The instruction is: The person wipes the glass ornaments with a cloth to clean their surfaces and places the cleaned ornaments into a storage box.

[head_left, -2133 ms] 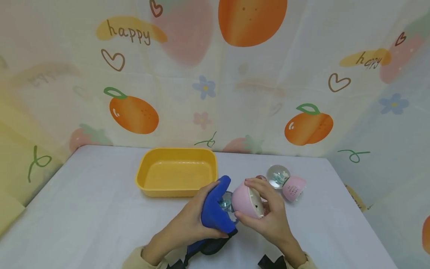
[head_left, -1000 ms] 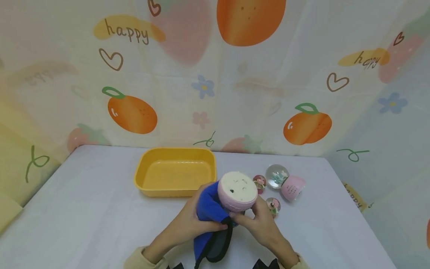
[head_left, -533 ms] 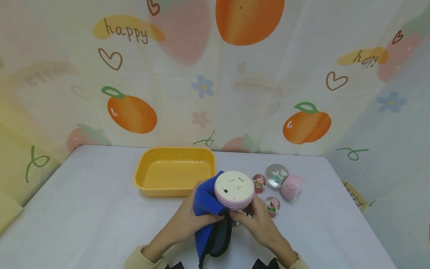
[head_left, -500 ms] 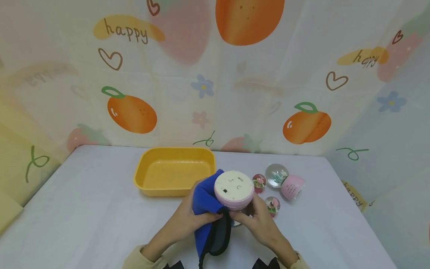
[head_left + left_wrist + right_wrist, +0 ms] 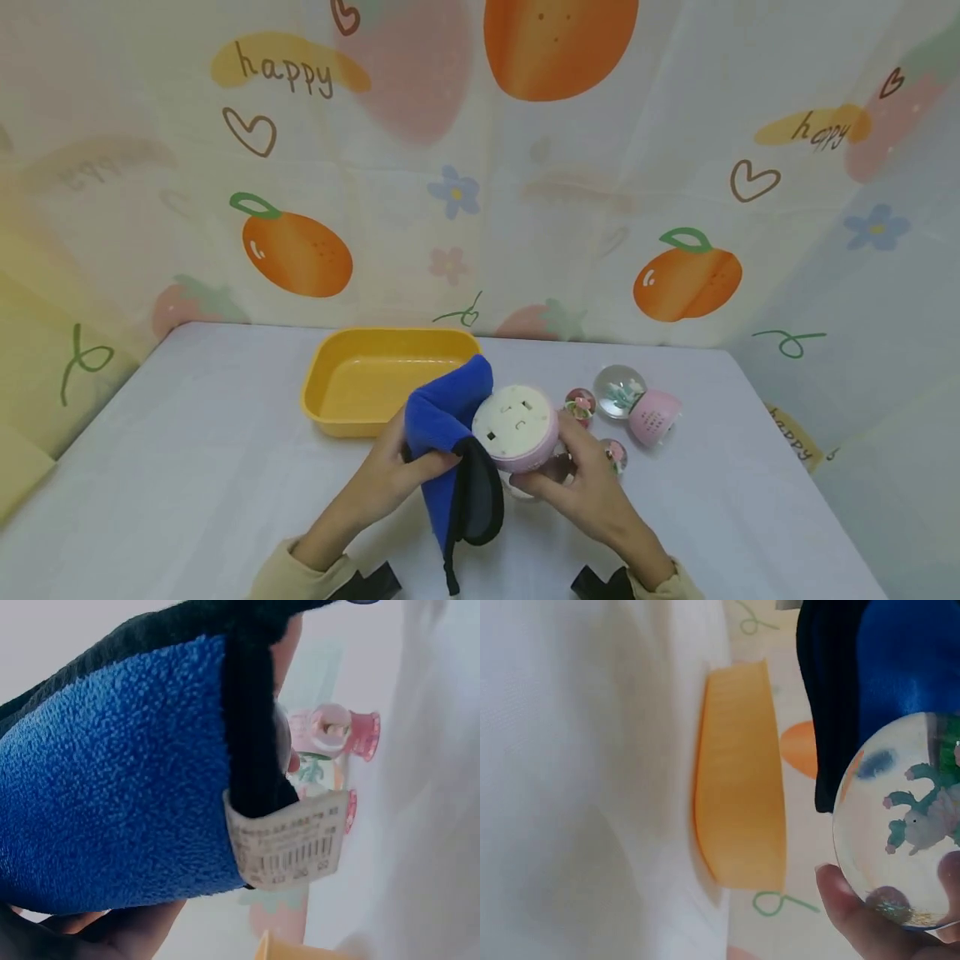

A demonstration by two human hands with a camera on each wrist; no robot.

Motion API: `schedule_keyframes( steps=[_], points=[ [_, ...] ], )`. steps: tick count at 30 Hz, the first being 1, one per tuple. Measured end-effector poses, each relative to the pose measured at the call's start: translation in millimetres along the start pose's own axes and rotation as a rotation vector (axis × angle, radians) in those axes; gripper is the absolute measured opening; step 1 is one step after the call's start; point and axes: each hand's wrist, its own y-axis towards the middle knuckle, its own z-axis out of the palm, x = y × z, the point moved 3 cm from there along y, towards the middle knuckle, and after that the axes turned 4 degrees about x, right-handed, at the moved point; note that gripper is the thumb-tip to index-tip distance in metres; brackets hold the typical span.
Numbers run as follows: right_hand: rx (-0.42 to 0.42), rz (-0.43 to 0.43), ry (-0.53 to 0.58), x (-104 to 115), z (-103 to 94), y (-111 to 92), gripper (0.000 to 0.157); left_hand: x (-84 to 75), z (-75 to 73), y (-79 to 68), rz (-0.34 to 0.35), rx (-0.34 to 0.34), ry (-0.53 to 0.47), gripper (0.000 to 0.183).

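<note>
My left hand (image 5: 382, 475) grips a blue terry cloth (image 5: 450, 408) with black edging, thumb on its near side. A white label on this cloth (image 5: 112, 772) shows in the left wrist view. My right hand (image 5: 592, 483) holds a snow globe (image 5: 517, 425) upside down, its pink base up and the cream underside facing the head camera. In the right wrist view the clear glass of the snow globe (image 5: 877, 847) shows a white figure with green-blue parts inside, and the fingers curl under it. The cloth is just left of the globe; whether they touch, I cannot tell.
A yellow tray (image 5: 318, 412) stands behind the left hand. To the right, another snow globe (image 5: 620, 392) with a pink base (image 5: 655, 417) lies on its side. Two small globes with reddish parts, one farther back (image 5: 580, 406) and one nearer (image 5: 616, 456), are close by.
The globe's base has turned from sideways to underside up. The cloth, earlier wrapped against the glass, has shifted left and up with the left hand, away from the globe.
</note>
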Motion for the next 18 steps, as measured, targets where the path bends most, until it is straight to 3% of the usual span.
schedule_keyframes(
  steps=[8, 14, 18],
  points=[
    [0.118, 0.030, -0.093, 0.3, 8.8, -2.5, 0.067, 10.4, 12.9, 3.9, -0.091, 0.075, -0.019, 0.069],
    [0.119, 0.013, -0.117, -0.2, 8.0, -2.2, 0.079, 12.1, 15.0, 5.8, -0.044, 0.051, -0.001, 0.065],
    [0.112, -0.009, -0.133, 0.4, 5.4, -1.5, 0.077, 10.8, 15.4, 6.5, -0.035, -0.004, 0.014, 0.060]
  ],
)
